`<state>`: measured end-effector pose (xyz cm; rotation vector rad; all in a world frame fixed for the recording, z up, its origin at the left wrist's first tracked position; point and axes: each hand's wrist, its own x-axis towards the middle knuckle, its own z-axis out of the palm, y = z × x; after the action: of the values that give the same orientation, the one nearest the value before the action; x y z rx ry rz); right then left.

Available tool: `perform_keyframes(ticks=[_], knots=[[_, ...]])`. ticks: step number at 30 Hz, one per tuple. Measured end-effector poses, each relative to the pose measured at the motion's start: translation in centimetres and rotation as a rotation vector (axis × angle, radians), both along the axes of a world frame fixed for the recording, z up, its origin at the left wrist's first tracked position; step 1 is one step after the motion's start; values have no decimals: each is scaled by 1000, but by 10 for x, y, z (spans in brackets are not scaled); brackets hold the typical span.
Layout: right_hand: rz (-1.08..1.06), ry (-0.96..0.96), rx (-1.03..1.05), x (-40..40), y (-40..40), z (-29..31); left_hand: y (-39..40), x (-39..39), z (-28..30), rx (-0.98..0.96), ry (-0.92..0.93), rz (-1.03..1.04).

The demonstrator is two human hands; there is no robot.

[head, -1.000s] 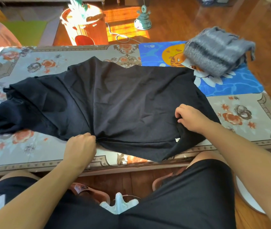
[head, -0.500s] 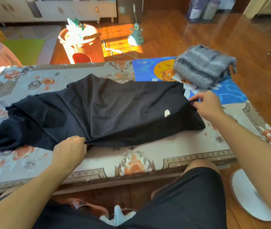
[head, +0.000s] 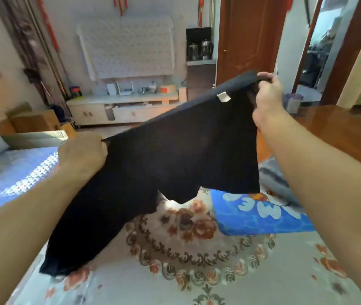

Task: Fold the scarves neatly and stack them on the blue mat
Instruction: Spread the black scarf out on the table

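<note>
A black scarf (head: 175, 155) hangs in the air above the table, stretched between both hands, with a small white tag near its upper right edge. My left hand (head: 82, 153) grips its top edge at the left. Higher up, at the right, my right hand (head: 266, 93) grips the other end. The scarf's lower left part droops down to the floral tablecloth (head: 197, 271). The blue mat (head: 254, 214) lies on the table at the right, partly behind my right forearm. A folded grey striped scarf (head: 274, 179) shows on the mat's far side, mostly hidden.
A bed with a blue cover (head: 10, 172) stands at the left. A white low cabinet (head: 126, 106) with small items lines the far wall. A wooden floor (head: 340, 128) and a brown door (head: 252, 40) lie to the right.
Both hands have lifted the black scarf off the table into the air, the right hand higher. The camera has tilted up, showing the room.
</note>
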<state>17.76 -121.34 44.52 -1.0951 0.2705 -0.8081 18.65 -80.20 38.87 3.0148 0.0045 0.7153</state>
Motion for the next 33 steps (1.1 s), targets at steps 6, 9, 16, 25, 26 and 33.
perform_keyframes(ticks=[6, 9, 16, 25, 26, 33], knots=[[188, -338, 381, -51, -20, -23, 0, -36, -41, -76, -200, -246], [113, -257, 357, -96, -39, -85, -7, -63, -88, 57, -108, -402], [-57, 455, 355, -190, -71, -276, -45, -127, -230, 298, 245, -599], [-121, 979, 511, -260, -82, -397, -51, -174, -315, 386, 425, -687], [-129, 1037, 516, -265, -79, -401, -48, -176, -316, 390, 422, -689], [-304, 1086, 453, -277, -73, -399, -33, -185, -322, 370, 372, -689]])
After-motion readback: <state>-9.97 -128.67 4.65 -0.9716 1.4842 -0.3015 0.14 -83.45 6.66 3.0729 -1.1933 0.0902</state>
